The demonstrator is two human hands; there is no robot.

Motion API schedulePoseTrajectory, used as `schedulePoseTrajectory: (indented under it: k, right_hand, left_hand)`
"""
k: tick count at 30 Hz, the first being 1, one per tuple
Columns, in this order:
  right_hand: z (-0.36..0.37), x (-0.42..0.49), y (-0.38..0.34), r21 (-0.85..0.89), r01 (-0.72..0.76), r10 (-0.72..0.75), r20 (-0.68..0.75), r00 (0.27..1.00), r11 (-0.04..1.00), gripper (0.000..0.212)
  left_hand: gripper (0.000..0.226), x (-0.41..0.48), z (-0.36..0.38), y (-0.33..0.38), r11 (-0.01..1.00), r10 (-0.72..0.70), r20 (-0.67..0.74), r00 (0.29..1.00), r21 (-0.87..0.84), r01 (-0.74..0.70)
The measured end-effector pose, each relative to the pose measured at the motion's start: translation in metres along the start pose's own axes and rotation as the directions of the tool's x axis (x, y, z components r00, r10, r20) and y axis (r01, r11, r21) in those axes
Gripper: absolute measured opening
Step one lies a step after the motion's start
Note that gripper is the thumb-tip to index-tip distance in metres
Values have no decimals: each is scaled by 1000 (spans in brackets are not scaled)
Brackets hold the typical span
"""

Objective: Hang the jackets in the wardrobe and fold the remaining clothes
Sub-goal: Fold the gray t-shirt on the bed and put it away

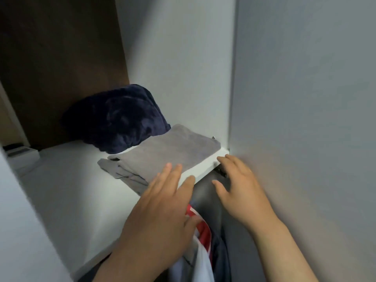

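At about 9 o'clock from your hands, the white wardrobe shelf (67, 180) runs off to the left. A dark navy plush bundle (118, 119) sits at the back of it, at roughly 11 o'clock from your left hand. Just in front of that bundle and touching it lies the folded grey garment (162, 155), flat on the shelf, its near edge close to the shelf's front lip.

Your left hand (162, 210) is spread flat, fingers straight, gripping nothing. Its fingertips rest on the garment's near edge, so the garment lies at 12 o'clock from that hand.

Below the shelf, between your wrists at about 6 o'clock, hang clothes: a red and white piece (201, 231) beside dark fabric.

Your right hand (238, 186) is relaxed and loose-fingered, holding nothing, its fingertips near the shelf's right front corner. The garment lies at about 10 o'clock from it.
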State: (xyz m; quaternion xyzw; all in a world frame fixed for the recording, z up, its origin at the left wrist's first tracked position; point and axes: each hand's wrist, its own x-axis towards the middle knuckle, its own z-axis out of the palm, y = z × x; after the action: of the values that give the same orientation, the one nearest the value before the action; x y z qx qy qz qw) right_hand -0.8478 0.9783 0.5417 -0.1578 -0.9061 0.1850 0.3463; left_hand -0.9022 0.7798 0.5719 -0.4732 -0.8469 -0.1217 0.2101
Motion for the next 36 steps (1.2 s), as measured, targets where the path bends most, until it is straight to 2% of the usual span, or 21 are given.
schedulePoseTrajectory:
  k: [2,5,8,13,18,25,29,32,36]
  right_hand:
    - [-9,-19,-4,-43,-17,17,9,1000,999,60]
    - [-22,-53,-11,-99,-72,73,7,997,992,58]
    - [-30,-91,-15,-170,-135,137,4,991,976,56]
    - [-39,-161,-23,-251,-250,263,19,965,935,55]
    - [-53,-233,-37,-306,-347,368,13,930,886,57]
    - [-88,-318,-41,-290,-495,496,-76,865,819,50]
    - [-110,-378,-30,-243,-649,633,-149,760,721,46]
    - [-129,-422,-15,-269,-749,726,-198,659,606,48]
    - [-154,-466,2,-272,-850,808,-278,519,452,50]
  left_hand:
    - [71,-12,2,7,987,106,30,994,-124,-102]
    - [68,-30,16,10,945,125,51,991,-310,-103]
    - [66,-46,27,6,949,139,120,983,-301,-97]
    - [71,-81,37,6,904,208,197,958,-413,-111]
    - [70,-110,37,21,883,273,224,936,-444,-151]
    - [69,-137,40,72,792,462,218,860,-538,-290]
    - [70,-145,48,123,717,599,241,763,-587,-377]
    - [69,-151,54,169,599,741,235,629,-656,-460]
    - [60,-151,60,235,424,865,155,477,-735,-529]
